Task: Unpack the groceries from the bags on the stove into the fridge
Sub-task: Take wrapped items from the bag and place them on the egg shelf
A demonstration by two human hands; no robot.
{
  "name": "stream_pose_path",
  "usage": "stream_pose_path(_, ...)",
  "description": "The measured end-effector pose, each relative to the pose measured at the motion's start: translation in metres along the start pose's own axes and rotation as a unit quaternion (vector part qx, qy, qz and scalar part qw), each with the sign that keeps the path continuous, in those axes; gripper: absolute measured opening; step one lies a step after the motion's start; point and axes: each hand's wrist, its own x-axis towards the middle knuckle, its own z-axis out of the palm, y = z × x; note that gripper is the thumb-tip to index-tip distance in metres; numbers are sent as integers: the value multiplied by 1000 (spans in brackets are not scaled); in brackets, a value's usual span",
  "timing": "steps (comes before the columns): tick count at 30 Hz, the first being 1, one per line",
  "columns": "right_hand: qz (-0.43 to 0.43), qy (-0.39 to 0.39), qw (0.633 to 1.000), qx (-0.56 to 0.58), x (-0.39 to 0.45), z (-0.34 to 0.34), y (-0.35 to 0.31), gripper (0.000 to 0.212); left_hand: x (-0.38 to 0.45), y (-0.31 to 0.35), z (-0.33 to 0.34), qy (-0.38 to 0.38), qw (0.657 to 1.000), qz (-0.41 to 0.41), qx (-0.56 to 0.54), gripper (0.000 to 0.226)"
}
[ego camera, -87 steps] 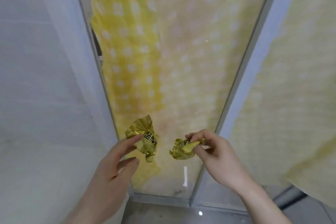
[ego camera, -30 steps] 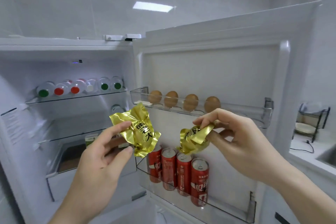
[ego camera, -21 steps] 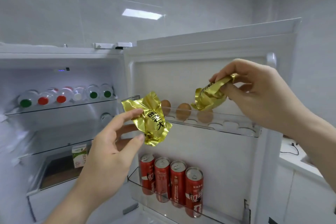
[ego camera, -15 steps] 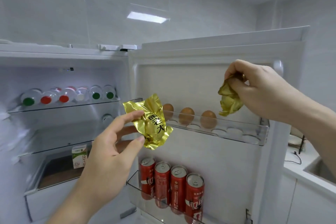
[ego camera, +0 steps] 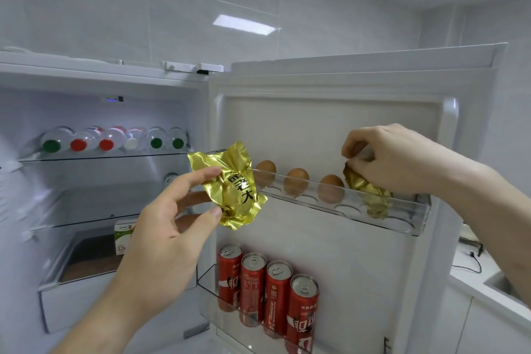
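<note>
The white fridge stands open, its door (ego camera: 330,129) swung out to the right. My left hand (ego camera: 169,227) pinches a gold foil packet (ego camera: 230,187) with black print, held in front of the door's left edge. My right hand (ego camera: 399,158) pinches a second gold foil packet (ego camera: 370,192) and has it down inside the clear egg tray (ego camera: 402,220) on the door, to the right of three brown eggs (ego camera: 296,181). Part of that packet shows through the tray's clear wall.
Several red cans (ego camera: 275,293) fill the lower door shelf. Several bottles (ego camera: 109,141) lie on the top glass shelf inside. A green and white carton (ego camera: 123,236) stands on a lower shelf above a drawer. A counter (ego camera: 488,276) with a cable is at the right.
My right hand has lowered its gold packet from above the egg tray into the tray beside the eggs. My left hand with its packet stayed about where it was.
</note>
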Motion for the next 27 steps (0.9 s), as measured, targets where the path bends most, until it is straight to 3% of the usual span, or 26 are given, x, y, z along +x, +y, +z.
stream_pose_path(4,-17,42,998,30,-4,0,2,19,0,-1,-1,4,1000,-1,-2,49)
stream_pose_path(10,-1,-15,999,29,-3,6,5,29,2,0,0,6,1000,6,3,49)
stream_pose_path(14,-37,60,994,89,0,6,1,30,6,7,3,-1,1000,22,8,49)
stream_pose_path(17,-86,65,968,225,3,1,-20,16,20,19,11,-21,998,46,23,47)
stream_pose_path(21,-122,-6,931,343,12,-5,-39,51,53,37,23,-64,994,81,23,44)
stream_pose_path(27,-139,-76,865,475,24,-16,-34,50,86,45,41,-142,985,95,-9,40)
